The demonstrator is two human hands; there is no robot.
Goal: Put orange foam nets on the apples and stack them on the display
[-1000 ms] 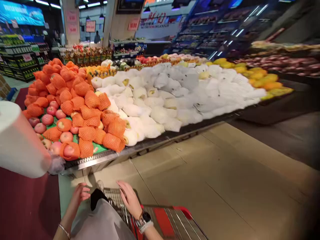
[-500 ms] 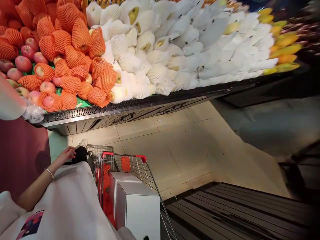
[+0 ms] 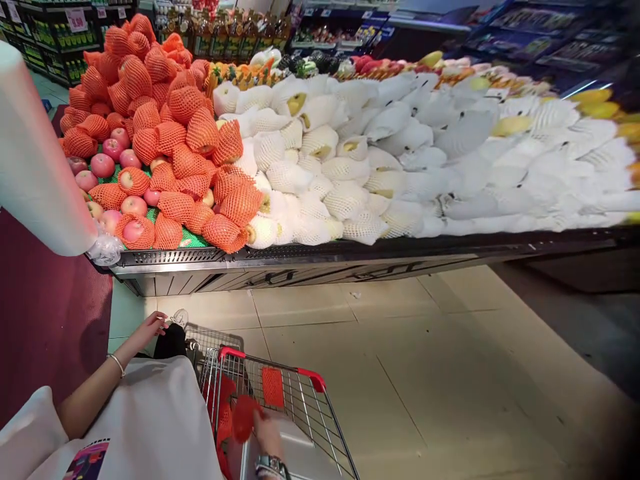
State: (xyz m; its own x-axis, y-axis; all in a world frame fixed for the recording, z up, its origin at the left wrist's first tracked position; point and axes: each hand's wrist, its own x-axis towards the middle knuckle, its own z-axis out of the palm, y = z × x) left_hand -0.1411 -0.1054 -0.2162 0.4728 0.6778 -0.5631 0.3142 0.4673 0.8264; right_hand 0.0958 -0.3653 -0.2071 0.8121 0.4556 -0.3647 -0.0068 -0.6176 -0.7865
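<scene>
My right hand [image 3: 267, 433] is low inside the shopping cart [image 3: 311, 380], its fingers closed on a red-orange netted fruit [image 3: 244, 417]; the hand is blurred by motion. More orange netting [image 3: 273, 387] lies against the cart's wire front. A grey-white box [image 3: 305, 450] sits in the cart under that hand. My left hand [image 3: 150, 328], with a bracelet on the wrist, hangs to the left of the cart over the floor, fingers loosely apart and holding nothing. Ahead is a heap of apples in orange nets [image 3: 170, 133].
The long fruit stand [image 3: 300, 257] also carries pears in white nets [image 3: 320, 160] and yellow fruit at the far right. A large roll of plastic bags [image 3: 35, 153] juts in at the upper left. A dark red mat [image 3: 50, 320] covers the floor at left; tiled floor lies to the right.
The view has tilted back up to the fruit stand. My right hand has come into sight inside the cart, holding a netted fruit. My left hand stays beside the cart.
</scene>
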